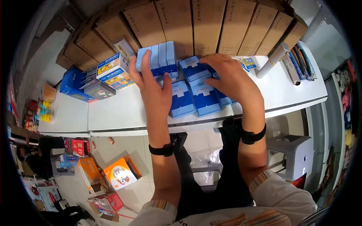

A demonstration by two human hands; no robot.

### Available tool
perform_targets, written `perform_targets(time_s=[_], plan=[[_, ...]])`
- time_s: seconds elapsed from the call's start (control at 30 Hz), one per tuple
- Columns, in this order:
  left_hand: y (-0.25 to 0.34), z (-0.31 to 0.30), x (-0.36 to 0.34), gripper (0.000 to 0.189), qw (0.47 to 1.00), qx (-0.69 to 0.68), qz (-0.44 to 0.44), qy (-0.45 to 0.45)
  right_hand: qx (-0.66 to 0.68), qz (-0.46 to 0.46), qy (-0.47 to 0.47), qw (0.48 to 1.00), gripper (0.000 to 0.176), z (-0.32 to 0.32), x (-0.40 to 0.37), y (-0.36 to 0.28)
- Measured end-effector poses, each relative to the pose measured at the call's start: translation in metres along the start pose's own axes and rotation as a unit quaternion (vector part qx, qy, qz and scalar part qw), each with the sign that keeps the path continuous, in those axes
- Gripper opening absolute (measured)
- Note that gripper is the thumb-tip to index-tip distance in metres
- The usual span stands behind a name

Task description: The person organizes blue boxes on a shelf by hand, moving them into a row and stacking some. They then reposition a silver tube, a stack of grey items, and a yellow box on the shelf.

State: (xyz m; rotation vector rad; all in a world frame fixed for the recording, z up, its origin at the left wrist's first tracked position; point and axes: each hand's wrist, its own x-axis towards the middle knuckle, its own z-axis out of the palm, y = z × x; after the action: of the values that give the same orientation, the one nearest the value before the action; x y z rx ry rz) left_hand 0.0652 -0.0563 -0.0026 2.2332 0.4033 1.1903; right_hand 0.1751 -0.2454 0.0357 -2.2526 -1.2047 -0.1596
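Small blue boxes with a white cross-like shape on the front are gathered on the white shelf top. Several upright blue boxes (157,56) stand side by side in a row. My left hand (154,84) is against the near left of this row, fingers spread, thumb by its lower right corner. More blue boxes (205,98) lie flat in front, with a blue box (193,69) resting on them. My right hand (237,81) curls its fingers and thumb round a blue box (213,72) to the right, partly hidden beneath the hand.
Brown cartons (175,22) line the back. At left stand a blue display box (73,86) and a yellow-and-blue box (113,71). A silver cylinder (272,60) and thin packets (303,62) stand at right. A grey stool (298,150) and an orange carton (120,174) are on the floor.
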Motion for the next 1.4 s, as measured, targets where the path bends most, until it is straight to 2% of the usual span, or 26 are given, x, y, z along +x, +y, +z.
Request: perform_targets(time_s=[0.1, 0.2, 0.3, 0.4, 0.5, 0.73, 0.93, 1.13, 1.4], plan=[[-0.003, 0.001, 0.0, 0.082, 1.0, 0.015, 0.009, 0.007, -0.01, -0.006, 0.003, 1.0, 0.053, -0.001, 0.0, -0.003], [-0.005, 0.003, -0.001, 0.086, 0.999, 0.001, -0.03, 0.022, 0.001, 0.021, -0.041, 0.999, 0.052, -0.008, 0.0, -0.011], [-0.01, 0.007, 0.0, 0.091, 0.992, -0.099, -0.068, 0.051, 0.035, -0.036, -0.015, 0.999, 0.049, -0.004, -0.002, -0.016], [-0.017, 0.007, 0.001, 0.094, 0.993, -0.05, -0.105, 0.033, 0.054, -0.079, 0.049, 0.994, 0.044, 0.016, -0.002, -0.023], [-0.007, 0.002, 0.0, 0.09, 0.992, 0.006, -0.124, 0.034, 0.057, -0.075, 0.063, 0.994, 0.047, 0.03, 0.003, -0.033], [-0.006, -0.001, 0.003, 0.082, 0.991, -0.023, -0.129, 0.016, 0.022, -0.054, 0.111, 0.992, 0.045, 0.056, 0.014, -0.043], [-0.008, -0.003, 0.001, 0.077, 0.991, -0.029, -0.131, 0.0, 0.043, 0.023, 0.073, 0.996, 0.038, 0.049, 0.021, -0.055], [-0.012, -0.002, 0.0, 0.078, 0.994, -0.022, -0.111, 0.005, 0.077, 0.027, 0.06, 0.995, 0.032, 0.048, 0.023, -0.052], [-0.015, -0.003, -0.002, 0.079, 0.992, -0.02, -0.128, -0.008, 0.059, 0.005, 0.083, 0.995, 0.039, 0.053, 0.017, -0.054]])
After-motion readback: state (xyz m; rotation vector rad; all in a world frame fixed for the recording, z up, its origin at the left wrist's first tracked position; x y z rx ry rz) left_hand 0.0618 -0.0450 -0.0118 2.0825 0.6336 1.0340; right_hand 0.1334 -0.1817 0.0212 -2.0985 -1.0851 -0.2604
